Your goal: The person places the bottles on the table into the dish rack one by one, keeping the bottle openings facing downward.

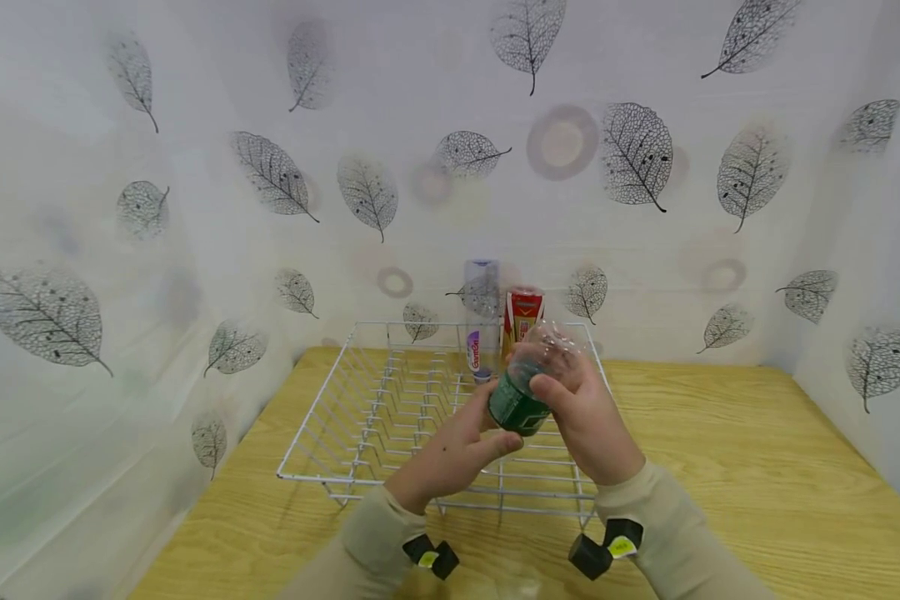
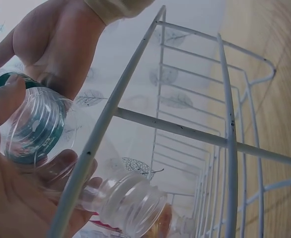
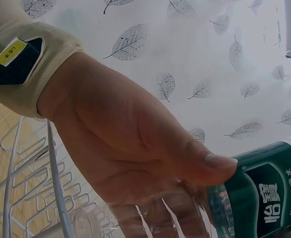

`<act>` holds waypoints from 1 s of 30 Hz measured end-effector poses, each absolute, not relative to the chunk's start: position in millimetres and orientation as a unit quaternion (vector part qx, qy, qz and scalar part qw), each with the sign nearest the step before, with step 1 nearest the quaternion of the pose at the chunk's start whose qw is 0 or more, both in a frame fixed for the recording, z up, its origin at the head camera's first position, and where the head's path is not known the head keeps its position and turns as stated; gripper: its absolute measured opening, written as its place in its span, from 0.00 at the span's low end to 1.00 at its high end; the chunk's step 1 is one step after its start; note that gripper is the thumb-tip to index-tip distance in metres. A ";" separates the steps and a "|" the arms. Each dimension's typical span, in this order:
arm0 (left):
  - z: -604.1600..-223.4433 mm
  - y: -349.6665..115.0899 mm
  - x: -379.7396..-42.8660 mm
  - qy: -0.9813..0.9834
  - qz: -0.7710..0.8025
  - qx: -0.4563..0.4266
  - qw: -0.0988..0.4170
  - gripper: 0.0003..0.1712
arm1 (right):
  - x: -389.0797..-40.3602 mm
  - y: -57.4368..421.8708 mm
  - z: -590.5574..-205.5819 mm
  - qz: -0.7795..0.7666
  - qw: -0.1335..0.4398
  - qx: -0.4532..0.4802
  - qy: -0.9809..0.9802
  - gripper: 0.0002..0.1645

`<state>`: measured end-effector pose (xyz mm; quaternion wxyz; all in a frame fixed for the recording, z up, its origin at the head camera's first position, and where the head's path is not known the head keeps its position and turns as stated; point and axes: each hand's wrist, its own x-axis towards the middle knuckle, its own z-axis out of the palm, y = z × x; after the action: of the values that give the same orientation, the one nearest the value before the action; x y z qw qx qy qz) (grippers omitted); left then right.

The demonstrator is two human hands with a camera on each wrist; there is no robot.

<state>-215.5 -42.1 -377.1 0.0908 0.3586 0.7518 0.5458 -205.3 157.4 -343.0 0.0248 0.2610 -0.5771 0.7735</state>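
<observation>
An uncapped clear plastic bottle (image 1: 520, 406) with a green label is tilted above a white wire rack (image 1: 337, 479). My right hand (image 1: 588, 417) grips the clear part, its thumb lying near the label. At the labelled end my left hand (image 1: 457, 450) holds the base, thumb below and fingers partly hidden behind. In the left wrist view the bare threaded neck (image 2: 130, 203) points down past the rack's bars (image 2: 185, 131). White characters show on the green label (image 3: 267, 196) in the right wrist view. No liquid is visible inside the bottle.
At the rack's back stand a clear bottle (image 1: 482, 287) with a purple-and-white label, seemingly neck down, and a red-and-gold container (image 1: 523, 312). A wooden table (image 1: 720, 467) carries the rack. Behind hangs a white leaf-patterned sheet (image 1: 435, 92).
</observation>
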 end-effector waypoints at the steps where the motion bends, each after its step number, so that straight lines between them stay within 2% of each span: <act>1: -377.2 -42.2 -215.6 0.755 0.542 0.357 0.091 0.39 | -205.6 157.4 -343.0 0.770 0.027 0.262 -0.581 0.35; 14: -371.4 -59.8 -215.8 0.817 0.473 0.323 0.069 0.43 | -204.9 163.3 -339.3 0.737 0.039 0.245 -0.629 0.33; 23: -378.2 -108.1 -220.2 0.882 0.387 0.266 0.046 0.49 | -205.5 173.7 -334.7 0.699 0.060 0.247 -0.668 0.27; 30: -373.8 -160.1 -228.0 0.917 0.337 0.213 0.000 0.52 | -203.3 186.3 -330.3 0.675 0.067 0.215 -0.702 0.32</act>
<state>-228.0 -160.1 -373.8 -0.0002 0.2129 0.9172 0.3368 -203.3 186.3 -330.3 0.0666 0.2152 -0.7023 0.6753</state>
